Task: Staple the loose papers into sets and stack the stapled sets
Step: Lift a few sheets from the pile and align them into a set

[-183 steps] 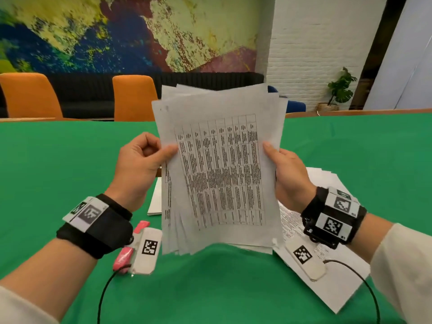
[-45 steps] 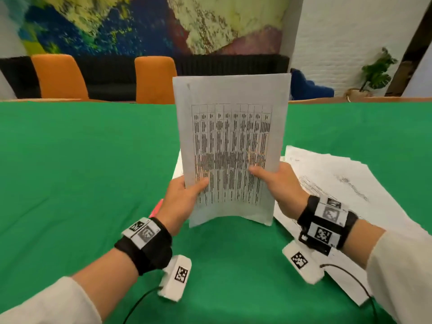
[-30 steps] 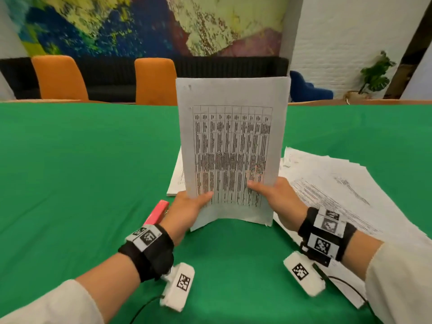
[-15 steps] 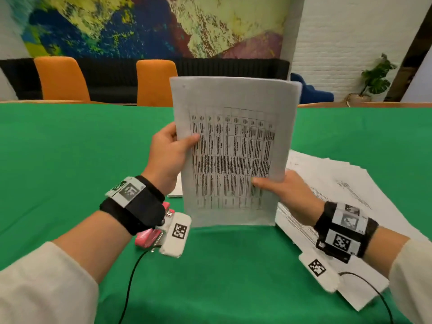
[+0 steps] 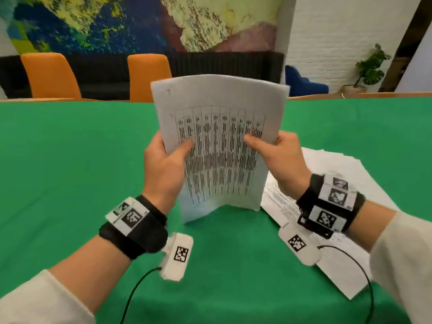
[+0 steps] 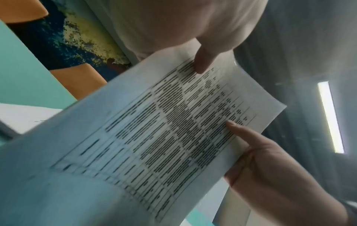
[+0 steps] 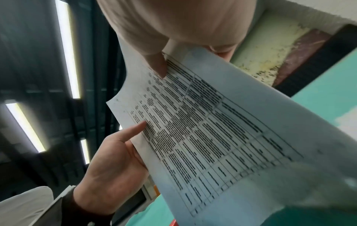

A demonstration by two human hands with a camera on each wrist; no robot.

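I hold a set of printed table sheets (image 5: 224, 146) upright over the green table (image 5: 70, 164), bowed toward me. Its lower edge is down at the cloth. My left hand (image 5: 169, 160) pinches the left edge, thumb on the front. My right hand (image 5: 277, 155) pinches the right edge at the same height. The left wrist view shows the sheets (image 6: 154, 137) with my left thumb (image 6: 201, 64) and right hand (image 6: 257, 152) on them. In the right wrist view the sheets (image 7: 222, 137) sit between my right thumb (image 7: 157, 65) and left hand (image 7: 115, 160). Loose papers (image 5: 336, 167) lie spread at the right. No stapler shows in the head view.
Two orange chairs (image 5: 51, 76) (image 5: 149, 73) stand behind the table's far edge, with a dark bench along the painted wall. A potted plant (image 5: 370, 64) is at the far right. Cables (image 5: 135, 293) trail from my wrist units onto the cloth.
My right hand has slid up the right edge, level with the left. The sheets have bowed more. The pink stapler seen by my left wrist is now hidden.
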